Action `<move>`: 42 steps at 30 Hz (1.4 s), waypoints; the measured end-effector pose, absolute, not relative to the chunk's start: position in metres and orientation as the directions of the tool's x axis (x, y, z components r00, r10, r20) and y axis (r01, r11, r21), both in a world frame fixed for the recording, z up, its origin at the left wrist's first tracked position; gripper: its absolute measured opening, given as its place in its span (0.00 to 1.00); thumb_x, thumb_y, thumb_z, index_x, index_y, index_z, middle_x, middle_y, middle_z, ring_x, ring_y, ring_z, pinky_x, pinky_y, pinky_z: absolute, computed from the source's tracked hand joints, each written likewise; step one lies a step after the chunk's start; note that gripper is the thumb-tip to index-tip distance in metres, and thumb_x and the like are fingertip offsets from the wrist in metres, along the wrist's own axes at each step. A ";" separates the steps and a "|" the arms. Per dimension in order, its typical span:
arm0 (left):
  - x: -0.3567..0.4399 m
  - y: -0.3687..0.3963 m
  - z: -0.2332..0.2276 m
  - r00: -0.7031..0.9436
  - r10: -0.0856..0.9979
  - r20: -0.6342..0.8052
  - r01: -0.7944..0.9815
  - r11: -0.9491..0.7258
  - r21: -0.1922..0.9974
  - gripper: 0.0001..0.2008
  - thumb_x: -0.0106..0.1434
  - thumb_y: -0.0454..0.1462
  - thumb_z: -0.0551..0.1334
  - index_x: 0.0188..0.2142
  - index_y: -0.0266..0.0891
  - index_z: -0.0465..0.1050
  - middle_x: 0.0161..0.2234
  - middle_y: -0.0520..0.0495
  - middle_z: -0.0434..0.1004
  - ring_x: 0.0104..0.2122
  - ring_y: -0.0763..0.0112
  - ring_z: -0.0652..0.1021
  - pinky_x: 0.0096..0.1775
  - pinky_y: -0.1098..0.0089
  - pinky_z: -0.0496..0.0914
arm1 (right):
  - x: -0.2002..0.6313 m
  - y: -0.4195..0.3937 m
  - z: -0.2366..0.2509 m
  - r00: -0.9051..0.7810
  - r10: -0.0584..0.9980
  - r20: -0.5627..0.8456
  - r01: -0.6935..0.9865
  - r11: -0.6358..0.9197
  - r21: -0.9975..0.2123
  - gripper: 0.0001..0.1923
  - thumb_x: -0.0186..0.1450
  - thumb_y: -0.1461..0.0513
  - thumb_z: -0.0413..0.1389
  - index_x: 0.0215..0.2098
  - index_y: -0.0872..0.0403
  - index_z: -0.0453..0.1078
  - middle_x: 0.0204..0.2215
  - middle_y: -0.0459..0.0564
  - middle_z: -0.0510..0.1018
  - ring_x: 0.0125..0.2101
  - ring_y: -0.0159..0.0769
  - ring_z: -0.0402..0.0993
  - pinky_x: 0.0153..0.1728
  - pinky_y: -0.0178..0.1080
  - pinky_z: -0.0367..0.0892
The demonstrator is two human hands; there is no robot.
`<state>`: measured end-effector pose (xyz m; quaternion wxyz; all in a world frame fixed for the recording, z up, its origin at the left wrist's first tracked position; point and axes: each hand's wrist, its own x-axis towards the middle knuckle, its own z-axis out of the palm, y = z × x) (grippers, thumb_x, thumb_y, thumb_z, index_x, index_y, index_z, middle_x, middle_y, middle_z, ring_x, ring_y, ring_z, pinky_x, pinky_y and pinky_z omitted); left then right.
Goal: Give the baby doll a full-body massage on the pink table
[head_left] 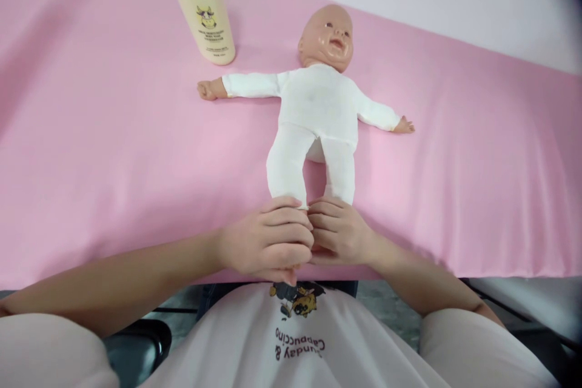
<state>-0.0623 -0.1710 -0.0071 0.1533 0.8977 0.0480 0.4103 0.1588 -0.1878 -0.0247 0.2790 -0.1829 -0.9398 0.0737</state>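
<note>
A pale wall rises behind the bench (91, 151), which is covered edge to edge by a smooth pink cloth; the far edge runs on a slant from upper left down toward the right, and the near edge hangs just in front of the person's lap. A doll (316, 109) in a white suit lies on its back near the middle of the bench, head toward the far edge, arms spread out to either side, legs pointing at the near edge. A cream bottle (202, 9) with a small cow label stands upright near the far edge, just beside the doll's outstretched arm but apart from it. The left hand (266, 239) and the right hand (339, 233) meet at the near edge, fingers curled shut over the ends of the doll's legs — the feet are hidden under them, so how firm the hold is cannot be told. Broad bare cloth lies open on both sides of the doll, toward the left edge and the right edge alike — only the bottle stands in that room. Below the near edge, a pale printed shirt and a dark floor show.
</note>
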 end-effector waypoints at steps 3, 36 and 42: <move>-0.059 -0.173 -0.006 0.642 0.236 0.729 -0.016 -0.947 0.320 0.08 0.71 0.37 0.56 0.35 0.43 0.69 0.33 0.51 0.79 0.39 0.70 0.78 0.55 0.65 0.72 | 0.159 -0.187 -0.024 -0.749 0.401 0.527 0.306 0.915 -0.262 0.11 0.70 0.54 0.56 0.36 0.52 0.70 0.34 0.50 0.78 0.42 0.37 0.73 0.48 0.44 0.72; -0.055 -0.173 -0.004 0.642 0.165 0.749 -0.107 -0.948 0.300 0.11 0.71 0.30 0.53 0.33 0.40 0.69 0.28 0.51 0.77 0.30 0.72 0.75 0.36 0.69 0.73 | 0.152 -0.188 -0.019 -0.704 0.453 0.547 0.298 0.888 -0.352 0.05 0.69 0.63 0.54 0.34 0.53 0.65 0.29 0.48 0.74 0.33 0.35 0.70 0.39 0.41 0.71; -0.057 -0.176 -0.009 0.660 0.186 0.728 -0.067 -0.950 0.305 0.10 0.71 0.31 0.55 0.35 0.40 0.71 0.31 0.51 0.77 0.32 0.72 0.75 0.40 0.68 0.74 | 0.151 -0.189 -0.016 -0.635 0.483 0.603 0.282 0.872 -0.400 0.07 0.69 0.61 0.55 0.45 0.53 0.64 0.33 0.49 0.74 0.34 0.34 0.72 0.36 0.39 0.73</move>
